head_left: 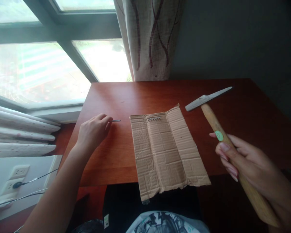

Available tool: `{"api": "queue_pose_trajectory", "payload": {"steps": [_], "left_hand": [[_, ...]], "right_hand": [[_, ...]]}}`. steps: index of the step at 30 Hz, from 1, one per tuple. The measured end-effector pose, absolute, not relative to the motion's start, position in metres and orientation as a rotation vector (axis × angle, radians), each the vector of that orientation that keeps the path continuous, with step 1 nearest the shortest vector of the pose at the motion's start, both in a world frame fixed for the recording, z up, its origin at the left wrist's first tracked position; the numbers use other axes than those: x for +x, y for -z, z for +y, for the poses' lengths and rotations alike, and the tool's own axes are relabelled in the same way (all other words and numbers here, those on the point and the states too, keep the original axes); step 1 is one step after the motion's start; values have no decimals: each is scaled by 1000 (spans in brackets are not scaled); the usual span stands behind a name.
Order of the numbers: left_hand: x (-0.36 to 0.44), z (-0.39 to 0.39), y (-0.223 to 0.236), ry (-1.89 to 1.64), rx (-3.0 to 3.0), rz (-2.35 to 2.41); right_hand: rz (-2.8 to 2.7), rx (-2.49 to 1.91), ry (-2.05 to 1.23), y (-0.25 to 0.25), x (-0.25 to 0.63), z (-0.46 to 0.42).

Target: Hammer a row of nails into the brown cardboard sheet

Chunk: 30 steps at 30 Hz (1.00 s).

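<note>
My right hand (242, 155) is wrapped round the wooden handle of a hammer (214, 121), raised at the right. The hammer has a slim grey metal head and a green oval sticker on the handle. My left hand (94, 127) is closed in a pinch at the left part of the table; a thin metal nail (115, 120) sticks out of its fingertips to the right. Between my hands lies a creased sheet of brown cardboard (167, 152), its near edge hanging over the table edge. Several small metal nails (154, 119) lie in a row near its far edge.
The reddish-brown wooden table (109, 161) reaches to a window (102, 61) and a patterned curtain (152, 38). A wall socket (18, 176) with a black plug and cables is at lower left. My lap is below the near table edge.
</note>
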<state>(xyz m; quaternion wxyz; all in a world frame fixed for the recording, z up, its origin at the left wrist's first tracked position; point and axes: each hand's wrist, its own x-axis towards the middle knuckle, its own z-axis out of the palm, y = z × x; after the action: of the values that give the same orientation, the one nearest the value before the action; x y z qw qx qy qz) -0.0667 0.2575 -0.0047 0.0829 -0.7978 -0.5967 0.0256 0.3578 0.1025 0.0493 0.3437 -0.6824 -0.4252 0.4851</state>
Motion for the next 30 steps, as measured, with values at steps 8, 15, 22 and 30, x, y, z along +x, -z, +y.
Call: {"api": "queue_pose_trajectory", "payload": {"steps": [8,15,22,30], "left_hand": [[-63,263,7,-138,-2404,-1769],[-65,268,6,-260,-2460,-1754],[-72,267,11,-202,-2571,-1762],[-87,267,21,103,-2659,-1873]], "right_hand": [[-1106,-1752,-1263,-49,353,104],[-1109,-1751,-1305,-45,356,102],[-1118,-1736,-1342,-41,357,102],[-1080,-1754,-1342,-44,352,103]]}}
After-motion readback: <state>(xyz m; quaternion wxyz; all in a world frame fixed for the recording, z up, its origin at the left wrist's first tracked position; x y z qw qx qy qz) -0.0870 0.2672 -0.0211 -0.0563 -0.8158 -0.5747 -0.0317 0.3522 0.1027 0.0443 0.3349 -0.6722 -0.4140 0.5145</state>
